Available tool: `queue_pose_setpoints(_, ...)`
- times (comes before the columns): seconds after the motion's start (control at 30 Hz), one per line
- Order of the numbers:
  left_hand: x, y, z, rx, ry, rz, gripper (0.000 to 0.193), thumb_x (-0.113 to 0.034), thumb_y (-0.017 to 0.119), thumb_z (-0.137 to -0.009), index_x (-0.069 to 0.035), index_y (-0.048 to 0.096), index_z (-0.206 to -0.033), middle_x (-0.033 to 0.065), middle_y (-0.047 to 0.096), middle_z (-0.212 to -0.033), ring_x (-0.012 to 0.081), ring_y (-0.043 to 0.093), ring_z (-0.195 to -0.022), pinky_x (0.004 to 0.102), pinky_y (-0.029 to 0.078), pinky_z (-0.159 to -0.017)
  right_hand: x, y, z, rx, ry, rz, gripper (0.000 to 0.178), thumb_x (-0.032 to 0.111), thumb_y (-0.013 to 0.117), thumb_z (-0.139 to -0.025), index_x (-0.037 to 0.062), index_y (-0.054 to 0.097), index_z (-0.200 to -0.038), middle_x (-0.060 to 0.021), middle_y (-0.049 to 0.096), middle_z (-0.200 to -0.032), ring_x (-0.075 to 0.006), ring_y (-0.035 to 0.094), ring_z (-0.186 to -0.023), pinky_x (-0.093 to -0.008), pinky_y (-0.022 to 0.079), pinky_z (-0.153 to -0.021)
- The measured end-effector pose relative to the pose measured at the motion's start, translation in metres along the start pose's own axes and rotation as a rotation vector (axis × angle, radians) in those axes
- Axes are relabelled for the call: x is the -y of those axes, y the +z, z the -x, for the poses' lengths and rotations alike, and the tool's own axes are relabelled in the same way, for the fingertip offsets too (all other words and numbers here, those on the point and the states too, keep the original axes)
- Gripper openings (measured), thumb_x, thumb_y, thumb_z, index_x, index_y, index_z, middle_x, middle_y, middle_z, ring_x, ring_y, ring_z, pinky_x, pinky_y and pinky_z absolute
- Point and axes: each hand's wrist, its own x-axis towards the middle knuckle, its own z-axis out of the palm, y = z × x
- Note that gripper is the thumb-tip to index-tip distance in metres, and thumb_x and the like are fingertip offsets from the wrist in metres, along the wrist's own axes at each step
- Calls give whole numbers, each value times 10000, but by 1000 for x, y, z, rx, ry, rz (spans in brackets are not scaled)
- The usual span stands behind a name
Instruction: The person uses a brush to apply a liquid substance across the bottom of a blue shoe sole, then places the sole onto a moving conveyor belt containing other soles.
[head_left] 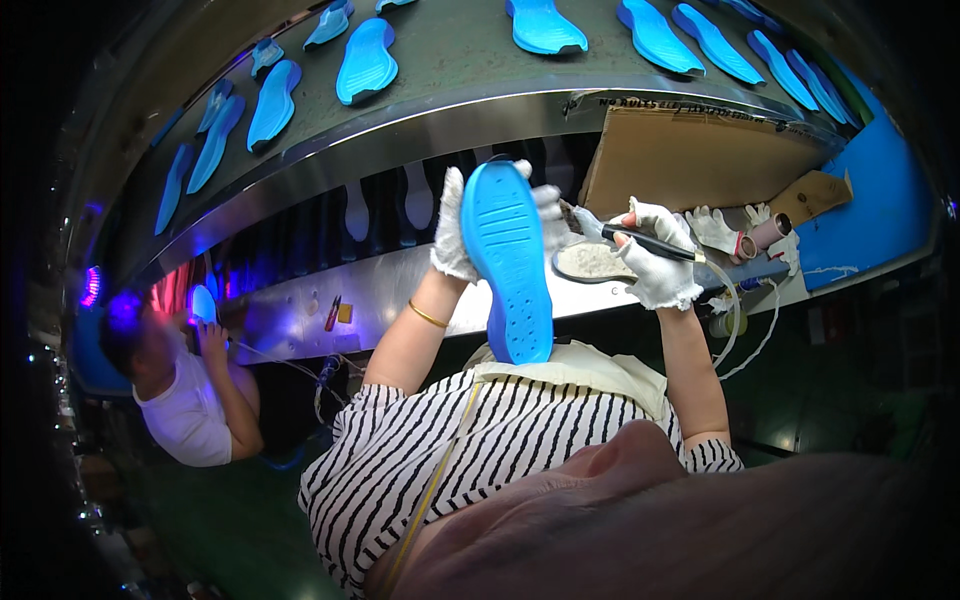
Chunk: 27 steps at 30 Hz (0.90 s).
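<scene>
In my white-gloved left hand (pixel 452 238) is a blue shoe sole (pixel 508 255), upright before my chest, its toe end up and its grooved, dotted face showing. My left thumb and fingers wrap its two edges, partly hidden behind it. Its lower end reaches down to the pale apron at my waist. My right hand (pixel 658 262), partly gloved with thumb and fingertip bare, grips a black-handled brush (pixel 650 243). The brush's pale tip points left toward the sole, apart from it. A whitish tube (pixel 737 305) runs from the handle's back end.
A dark-rimmed oval pad (pixel 592 264) lies on the metal bench (pixel 385 290) beneath the brush. Beyond, a belt (pixel 450 55) carries several blue soles. Cardboard (pixel 680 165), spare gloves (pixel 712 230) and a roll (pixel 770 231) are at right. Another person (pixel 190 400) sits at left.
</scene>
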Motion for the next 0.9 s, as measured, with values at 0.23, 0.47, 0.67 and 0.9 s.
queue_pose_setpoints(0.23,40,32,-6,-71,-31,262,842,-732,414,-817,-68,429,-1335,204,527,-1251,374,574,-1080,521,484,-929,9,20,-19,-36,-147,28,212,7,669,-792,8,593,-990,-76,656,-910,-106,635,-809,-246,514,-748)
queue_pose_setpoints(0.47,69,1,-25,-140,245,-36,781,-695,405,-852,-91,402,-1348,156,556,-1215,261,605,-1029,398,518,-899,2,43,-24,-66,-265,103,173,-58,653,-777,-7,603,-934,-61,632,-864,-94,626,-758,-233,514,-701)
queue_pose_setpoints(0.67,64,-5,-17,-141,214,-99,830,-702,484,-809,-33,444,-1298,160,570,-1173,260,603,-1020,397,508,-913,17,39,-10,30,-189,-30,200,-96,611,-761,0,567,-931,-84,601,-857,-121,608,-718,-247,506,-656)
queue_pose_setpoints(0.9,49,5,-9,-50,119,-38,927,-772,384,-798,-7,416,-1323,222,554,-1180,329,598,-1024,458,508,-893,17,49,11,198,-259,208,230,-88,652,-707,10,601,-908,-71,566,-832,-137,603,-686,-248,502,-622)
